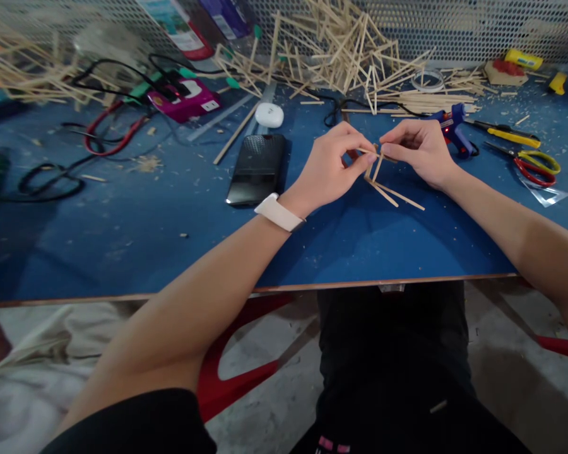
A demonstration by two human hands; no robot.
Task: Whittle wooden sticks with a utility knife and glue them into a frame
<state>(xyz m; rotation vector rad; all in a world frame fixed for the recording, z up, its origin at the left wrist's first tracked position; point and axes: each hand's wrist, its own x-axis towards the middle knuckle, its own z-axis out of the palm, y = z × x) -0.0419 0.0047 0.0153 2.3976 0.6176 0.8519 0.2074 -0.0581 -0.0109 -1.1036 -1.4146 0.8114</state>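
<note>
Both of my hands meet over the blue table [350,252], fingertips close together around a small frame of thin wooden sticks [377,180]. My left hand [338,161], with a white band on its wrist, pinches a thin stick near the frame's top. On the other side my right hand [419,150] is closed with thumb and forefinger on the frame's upper part. Two of the frame's sticks reach down toward the table's front edge. The exact joint between my fingertips is partly hidden. Just beyond my right hand lies a blue glue gun [454,129] with a small red light.
A black phone [256,170] and a white earbud case [269,115] lie left of my hands. Behind is a heap of wooden sticks [345,50]. Pliers [511,133], scissors [532,165] and a clear set square [546,192] lie right. A magenta power strip [184,101] has cables.
</note>
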